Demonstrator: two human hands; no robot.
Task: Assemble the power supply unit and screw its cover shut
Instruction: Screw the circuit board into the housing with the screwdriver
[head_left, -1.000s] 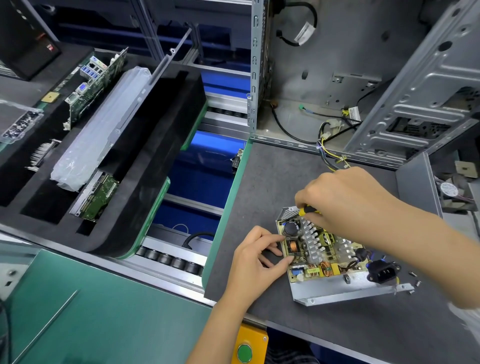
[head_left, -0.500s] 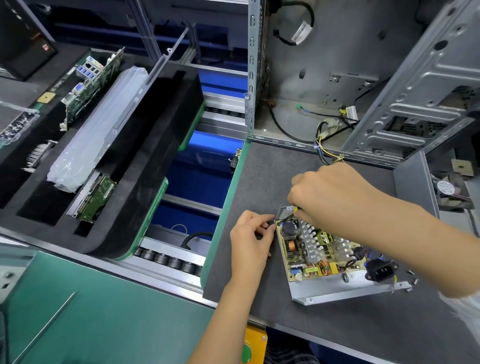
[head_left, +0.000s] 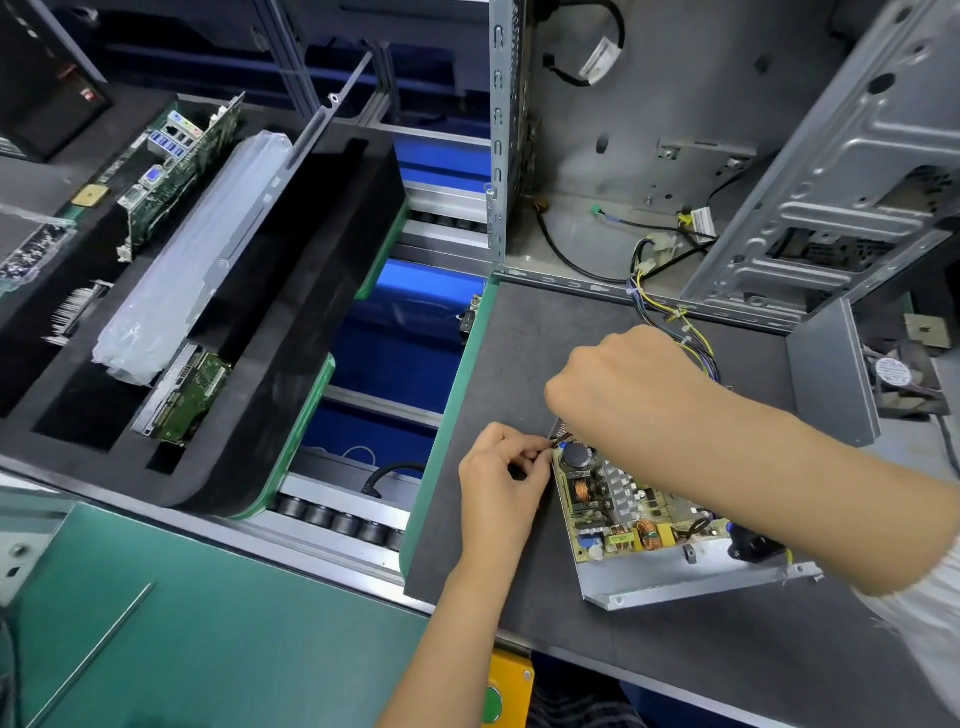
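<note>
Fingertips of the left hand (head_left: 501, 480) pinch something small and dark at the power supply unit (head_left: 649, 514), at its ten o'clock corner, lying at three o'clock from them; the unit's long axis runs ten to four. The right hand (head_left: 623, 387), curled into a fist over that corner, hides whatever it holds. Two hands, one unit, one open computer case (head_left: 675, 130) at twelve

The power supply (head_left: 670, 525) is showing a bare circuit board sitting in a dull folded sheet-metal tray. Under it, the mat (head_left: 675, 654) is looking matt, dark grey and faintly rough. Behind the mat, the computer case (head_left: 841, 171) is gleaming as pressed grey steel. Left of the mat, the black foam tray (head_left: 291, 332) is lying soft and matt, holding a glossy clear plastic wrap (head_left: 192, 260).
</note>
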